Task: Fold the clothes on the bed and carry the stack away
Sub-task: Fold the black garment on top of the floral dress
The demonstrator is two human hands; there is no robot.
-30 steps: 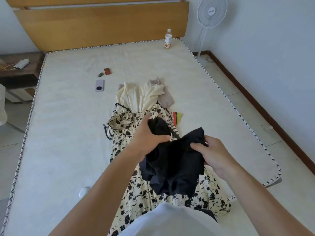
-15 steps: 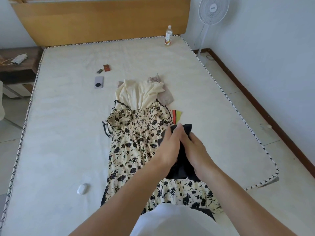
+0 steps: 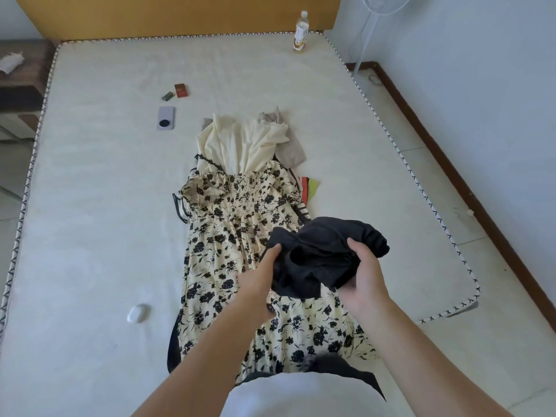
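One crumpled black garment [image 3: 325, 254] hangs bunched between two hands above the floral dress [image 3: 237, 236]. The left hand [image 3: 258, 281] pinches its left edge, and the right hand [image 3: 365, 281] grasps its right side in a curled grip. The dress lies lengthwise toward the headboard on the white quilted bed [image 3: 99, 182], over one soft cream top [image 3: 240, 142].

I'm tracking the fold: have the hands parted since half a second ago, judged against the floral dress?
Yes. They were pressed together over the dress; now the left hand and right hand hold the black garment apart, spread sideways over its skirt.
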